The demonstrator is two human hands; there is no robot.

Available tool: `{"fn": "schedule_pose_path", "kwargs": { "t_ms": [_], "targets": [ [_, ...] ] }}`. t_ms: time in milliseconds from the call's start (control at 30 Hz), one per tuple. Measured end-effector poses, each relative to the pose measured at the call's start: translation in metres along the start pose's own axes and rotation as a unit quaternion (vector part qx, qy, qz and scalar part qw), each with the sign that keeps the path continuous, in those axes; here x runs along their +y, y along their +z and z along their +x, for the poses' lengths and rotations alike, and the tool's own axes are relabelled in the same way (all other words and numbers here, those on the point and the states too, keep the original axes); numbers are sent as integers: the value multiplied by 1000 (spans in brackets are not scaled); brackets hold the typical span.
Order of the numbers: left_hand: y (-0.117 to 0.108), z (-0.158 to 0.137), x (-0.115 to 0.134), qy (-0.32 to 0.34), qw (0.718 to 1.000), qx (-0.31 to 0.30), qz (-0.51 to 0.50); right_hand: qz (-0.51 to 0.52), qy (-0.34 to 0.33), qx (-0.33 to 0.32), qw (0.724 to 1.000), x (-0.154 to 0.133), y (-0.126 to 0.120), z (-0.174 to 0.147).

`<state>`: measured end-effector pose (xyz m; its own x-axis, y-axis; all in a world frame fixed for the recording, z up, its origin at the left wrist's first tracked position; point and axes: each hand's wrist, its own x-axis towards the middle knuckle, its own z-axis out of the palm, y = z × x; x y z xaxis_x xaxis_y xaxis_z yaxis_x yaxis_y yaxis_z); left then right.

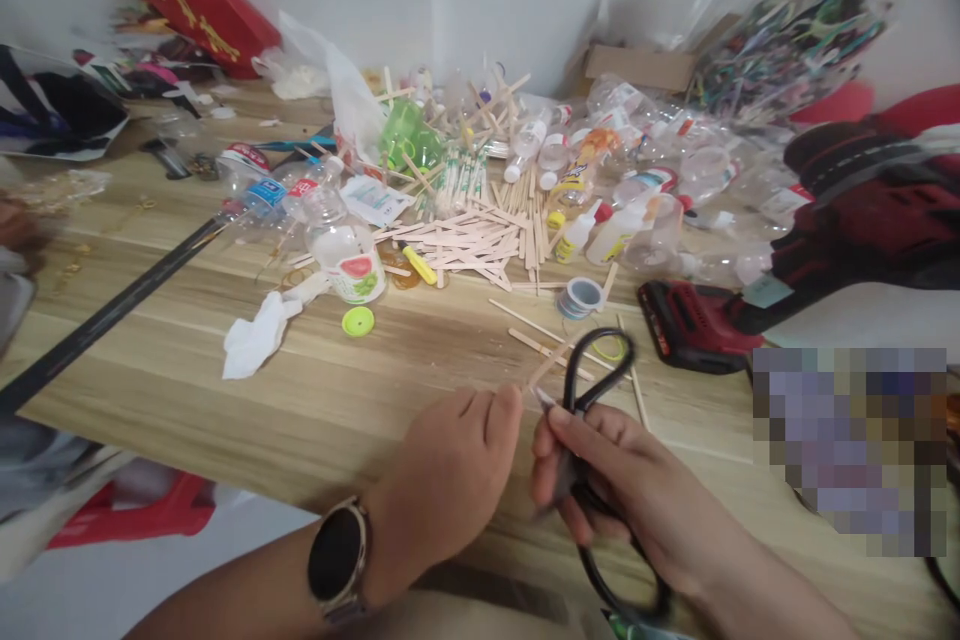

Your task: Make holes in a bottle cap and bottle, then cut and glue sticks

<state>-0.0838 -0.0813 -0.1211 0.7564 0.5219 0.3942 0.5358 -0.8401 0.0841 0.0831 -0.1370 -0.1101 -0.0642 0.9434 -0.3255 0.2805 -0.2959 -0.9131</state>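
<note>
Near the table's front edge, my left hand [457, 470] is closed, a watch [337, 555] on its wrist. From its fingertips a thin wooden craft stick [553, 360] points up and to the right; the grip itself is mostly hidden. My right hand [622, 480] is wrapped round black-handled scissors [576, 400], holding them near the pivot with the loops sticking out above and below. The scissors' metal tip is close to my left fingertips and the stick; whether it touches them I cannot tell.
Behind my hands lie a pile of craft sticks [472, 242], a roll of tape [581, 298], a yellow-handled tool [418, 263] and a green lid [358, 322]. Plastic bottles [349, 255] crowd the back. A red-black power tool [705, 325] stands at right, beside a pixelated patch.
</note>
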Motion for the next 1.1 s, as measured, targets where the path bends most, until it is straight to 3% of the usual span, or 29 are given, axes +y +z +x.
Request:
{"fn": "schedule_pose_path", "kwargs": {
  "t_ms": [33, 100, 133, 233, 267, 300, 333, 400, 467, 500, 567, 633, 667, 700, 733, 800, 867, 900, 933, 1000, 1067, 1100],
  "targets": [
    [-1, 0, -2, 8, 1000, 3, -2, 11, 23, -17, 1000, 0, 2, -1],
    [-2, 0, -2, 3, 1000, -2, -9, -72, -41, 46, 995, 3, 1, -2],
    [-2, -1, 0, -12, 1000, -11, -13, -141, -96, 95, 981, 6, -1, -2],
    [-2, -3, 5, -43, 999, -29, -13, -294, -224, 222, 902, 13, -10, -2],
    [-2, -3, 7, -42, 999, -30, -5, -305, -240, 237, 891, 14, -11, -1],
    [-2, -3, 7, -38, 999, -30, 3, -295, -240, 231, 896, 13, -11, -1],
    [-1, -2, 6, -32, 999, -30, 10, -249, -213, 200, 923, 10, -10, 0],
    [-1, -2, 3, -18, 999, -27, 11, -63, -81, 83, 991, 5, -4, 1],
    [0, -2, 0, -7, 1000, -27, -4, 86, 45, -15, 995, 3, 1, 1],
    [1, -2, 0, -10, 999, -32, -12, 91, 57, -18, 994, 3, 2, 1],
    [1, -3, 1, -32, 997, -63, -17, -40, -38, 70, 996, 7, -1, -1],
    [0, -4, 4, -63, 993, -96, -12, -218, -178, 179, 943, 12, -5, -1],
    [0, -4, 5, -68, 992, -103, -6, -265, -224, 218, 912, 14, -7, -1],
    [0, -4, 6, -66, 993, -102, 2, -271, -239, 229, 904, 14, -7, 0],
    [0, -4, 6, -60, 994, -95, 9, -236, -218, 207, 924, 14, -7, 0],
    [0, -4, 4, -37, 997, -71, 17, -73, -94, 100, 988, 12, -2, 2],
    [0, -4, 2, -19, 998, -59, 9, 86, 42, -15, 995, 10, 2, 3],
    [0, -4, 2, -22, 998, -64, 4, 104, 67, -35, 992, 10, 3, 3],
    [0, -4, 1, -31, 997, -75, 1, 75, 45, -10, 996, 12, 2, 3],
    [0, -5, 2, -54, 994, -98, 4, -92, -86, 99, 987, 16, -1, 2],
    [-1, -6, 4, -60, 993, -102, 12, -238, -215, 194, 927, 20, -4, 2],
    [-1, -6, 4, -56, 994, -96, 14, -256, -238, 210, 913, 20, -4, 2]
  ]
}}
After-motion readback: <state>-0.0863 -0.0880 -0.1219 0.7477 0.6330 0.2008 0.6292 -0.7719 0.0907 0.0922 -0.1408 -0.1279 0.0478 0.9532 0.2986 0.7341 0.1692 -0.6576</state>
